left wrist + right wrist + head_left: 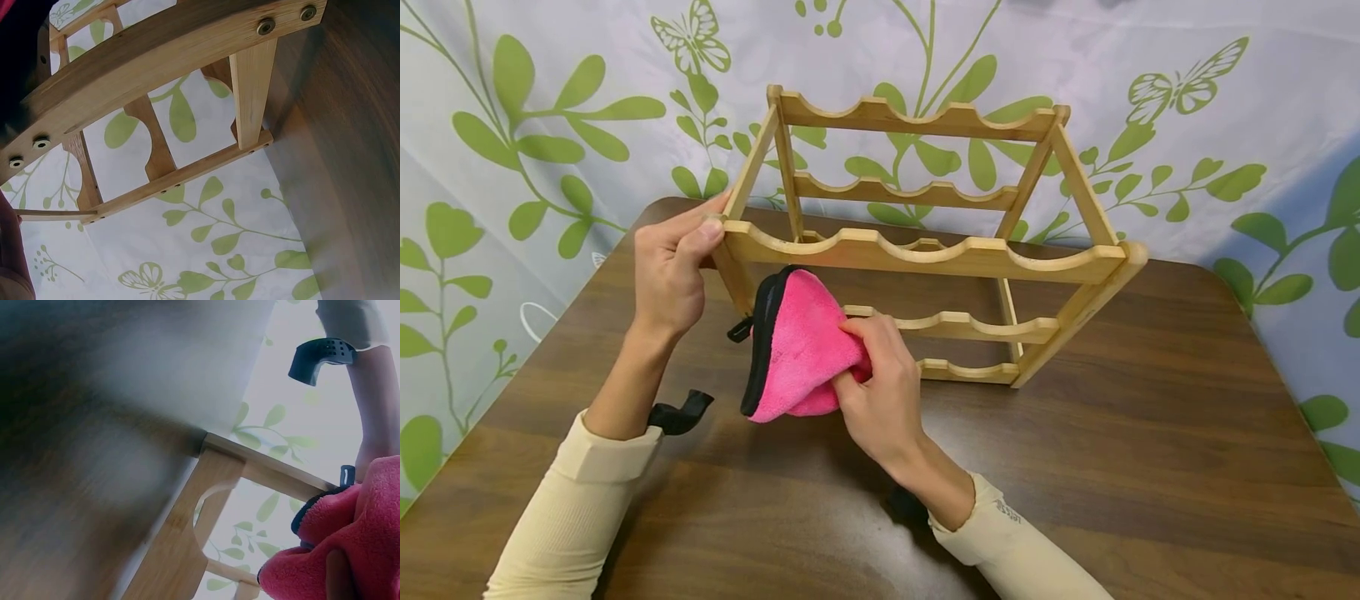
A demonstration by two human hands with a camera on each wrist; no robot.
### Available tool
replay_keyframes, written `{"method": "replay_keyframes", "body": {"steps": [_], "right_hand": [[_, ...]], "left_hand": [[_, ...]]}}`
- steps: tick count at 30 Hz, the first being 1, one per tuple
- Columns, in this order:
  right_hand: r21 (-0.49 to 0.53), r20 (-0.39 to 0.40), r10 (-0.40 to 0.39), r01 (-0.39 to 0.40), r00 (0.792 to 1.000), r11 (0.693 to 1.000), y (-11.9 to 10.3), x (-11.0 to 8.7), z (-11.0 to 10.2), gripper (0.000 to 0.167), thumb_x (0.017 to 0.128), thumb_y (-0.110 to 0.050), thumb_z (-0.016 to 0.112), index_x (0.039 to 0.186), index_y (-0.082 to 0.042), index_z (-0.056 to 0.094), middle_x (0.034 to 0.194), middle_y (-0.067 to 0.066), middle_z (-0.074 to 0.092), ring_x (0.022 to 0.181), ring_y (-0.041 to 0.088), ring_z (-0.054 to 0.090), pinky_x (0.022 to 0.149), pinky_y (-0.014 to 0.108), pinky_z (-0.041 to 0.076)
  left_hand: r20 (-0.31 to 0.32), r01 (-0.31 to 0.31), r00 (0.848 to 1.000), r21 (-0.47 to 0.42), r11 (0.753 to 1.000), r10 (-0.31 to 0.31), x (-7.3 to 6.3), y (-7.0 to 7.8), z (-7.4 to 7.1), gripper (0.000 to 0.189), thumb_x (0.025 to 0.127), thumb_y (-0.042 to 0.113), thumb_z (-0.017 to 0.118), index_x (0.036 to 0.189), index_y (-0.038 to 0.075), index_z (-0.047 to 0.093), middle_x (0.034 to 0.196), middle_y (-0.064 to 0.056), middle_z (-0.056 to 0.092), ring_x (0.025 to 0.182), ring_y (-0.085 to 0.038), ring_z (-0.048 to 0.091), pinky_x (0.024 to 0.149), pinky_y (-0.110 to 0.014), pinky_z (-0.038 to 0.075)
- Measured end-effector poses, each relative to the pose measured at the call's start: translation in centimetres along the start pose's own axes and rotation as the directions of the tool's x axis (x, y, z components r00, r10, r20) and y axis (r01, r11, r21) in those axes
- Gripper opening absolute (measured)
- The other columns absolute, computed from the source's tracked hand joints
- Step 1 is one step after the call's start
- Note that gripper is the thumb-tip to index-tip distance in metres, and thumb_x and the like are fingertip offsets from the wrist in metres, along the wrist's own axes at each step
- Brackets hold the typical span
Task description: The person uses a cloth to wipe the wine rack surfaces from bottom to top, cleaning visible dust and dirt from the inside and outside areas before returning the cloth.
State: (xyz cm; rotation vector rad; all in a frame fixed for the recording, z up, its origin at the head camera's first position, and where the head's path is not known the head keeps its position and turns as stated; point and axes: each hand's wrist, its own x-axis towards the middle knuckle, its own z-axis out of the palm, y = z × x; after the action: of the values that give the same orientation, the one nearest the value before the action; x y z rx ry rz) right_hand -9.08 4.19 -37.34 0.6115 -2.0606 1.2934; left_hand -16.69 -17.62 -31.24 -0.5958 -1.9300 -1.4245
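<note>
A light wooden rack with scalloped rails, like a wine rack, stands on the table. My left hand grips its near upper left corner, thumb on the end of the front top rail. Bunched in my right hand is a pink plush cloth with black edging and a small black loop. The cloth is in front of the rack's left upright and hides part of it. In the right wrist view the cloth covers most of the right fingers. Metal screw heads show on the rack in the left wrist view.
The dark brown wooden table extends around the rack, with rounded far corners. Behind it hangs a pale curtain printed with green leaves and butterflies. A black strap end sticks out at the left cuff.
</note>
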Motion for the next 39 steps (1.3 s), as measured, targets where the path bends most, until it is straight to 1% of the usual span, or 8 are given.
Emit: {"method": "replay_keyframes", "body": {"steps": [7, 12, 17, 21, 25, 31, 35, 39], "right_hand": [[-0.019, -0.006, 0.019, -0.019, 1.000, 1.000, 0.4, -0.4, -0.4, 0.028, 0.077, 0.008, 0.064, 0.103, -0.002, 0.065, 0.100, 0.010, 0.063, 0.091, 0.019, 0.061, 0.072, 0.035, 0.054], [-0.002, -0.003, 0.035, -0.035, 0.999, 0.999, 0.7, -0.8, -1.2, 0.026, 0.078, 0.006, 0.063, 0.102, -0.002, 0.065, 0.100, 0.009, 0.062, 0.092, 0.020, 0.061, 0.073, 0.036, 0.054], [0.000, -0.007, 0.040, -0.040, 0.999, 0.999, 0.8, -1.0, -1.8, 0.024, 0.079, 0.005, 0.064, 0.102, -0.003, 0.066, 0.100, 0.009, 0.063, 0.095, 0.021, 0.061, 0.075, 0.037, 0.055], [0.005, -0.021, 0.029, -0.029, 0.999, 1.000, 1.0, -1.1, -2.0, 0.024, 0.079, 0.005, 0.063, 0.102, -0.002, 0.066, 0.099, 0.009, 0.064, 0.094, 0.021, 0.061, 0.074, 0.036, 0.054], [0.011, -0.057, 0.011, -0.010, 0.998, 1.000, 1.1, -1.0, -2.5, 0.024, 0.079, 0.007, 0.061, 0.101, -0.001, 0.066, 0.098, 0.010, 0.064, 0.092, 0.023, 0.061, 0.074, 0.036, 0.053], [0.018, -0.075, 0.017, -0.016, 0.997, 1.000, 1.3, -1.1, -3.2, 0.023, 0.080, 0.006, 0.062, 0.101, -0.001, 0.067, 0.099, 0.010, 0.064, 0.091, 0.023, 0.061, 0.074, 0.032, 0.052], [-0.006, -0.087, 0.005, -0.005, 0.996, 1.000, 1.5, -1.1, -3.8, 0.022, 0.079, 0.005, 0.063, 0.100, -0.001, 0.067, 0.098, 0.010, 0.064, 0.090, 0.022, 0.061, 0.073, 0.031, 0.050], [-0.037, -0.108, -0.010, 0.006, 0.994, 0.999, 2.0, -1.2, -4.6, 0.022, 0.079, 0.004, 0.064, 0.101, -0.001, 0.066, 0.098, 0.011, 0.064, 0.091, 0.020, 0.060, 0.074, 0.030, 0.050]], "left_hand": [[-0.005, -0.006, 1.000, -0.005, 1.000, 0.006, 0.0, -0.3, 0.0, 0.035, 0.093, 0.015, 0.050, 0.119, -0.002, 0.068, 0.117, -0.019, 0.066, 0.081, -0.004, 0.068, 0.062, -0.016, 0.055], [-0.006, 0.006, 1.000, -0.031, 1.000, -0.006, 0.0, -0.3, 0.1, 0.035, 0.094, 0.015, 0.050, 0.119, -0.002, 0.068, 0.116, -0.018, 0.067, 0.078, -0.004, 0.069, 0.060, -0.017, 0.055], [-0.025, 0.023, 0.999, -0.046, 0.999, -0.024, -0.2, -0.4, 0.1, 0.034, 0.094, 0.014, 0.050, 0.118, 0.000, 0.069, 0.113, -0.015, 0.069, 0.074, -0.004, 0.069, 0.057, -0.017, 0.055], [-0.030, 0.023, 0.999, -0.039, 0.999, -0.024, -0.2, -0.3, 0.0, 0.033, 0.094, 0.014, 0.050, 0.117, 0.000, 0.070, 0.113, -0.014, 0.069, 0.075, -0.005, 0.069, 0.058, -0.017, 0.055], [-0.025, 0.018, 1.000, -0.034, 0.999, -0.019, -0.1, -0.2, 0.1, 0.033, 0.094, 0.014, 0.050, 0.117, 0.000, 0.070, 0.114, -0.014, 0.068, 0.077, -0.005, 0.069, 0.059, -0.017, 0.055], [-0.027, 0.017, 0.999, -0.025, 1.000, -0.017, -0.2, -0.3, 0.0, 0.033, 0.094, 0.014, 0.050, 0.118, 0.001, 0.070, 0.115, -0.015, 0.068, 0.078, -0.005, 0.069, 0.059, -0.016, 0.055], [-0.023, 0.017, 1.000, -0.033, 0.999, -0.017, -0.2, -0.3, 0.0, 0.034, 0.094, 0.014, 0.050, 0.118, 0.000, 0.069, 0.114, -0.016, 0.068, 0.075, -0.005, 0.069, 0.058, -0.017, 0.055], [-0.022, 0.012, 1.000, -0.030, 0.999, -0.013, -0.1, -0.3, 0.0, 0.034, 0.094, 0.014, 0.049, 0.118, 0.000, 0.069, 0.114, -0.016, 0.068, 0.077, -0.006, 0.069, 0.059, -0.017, 0.055]]}}
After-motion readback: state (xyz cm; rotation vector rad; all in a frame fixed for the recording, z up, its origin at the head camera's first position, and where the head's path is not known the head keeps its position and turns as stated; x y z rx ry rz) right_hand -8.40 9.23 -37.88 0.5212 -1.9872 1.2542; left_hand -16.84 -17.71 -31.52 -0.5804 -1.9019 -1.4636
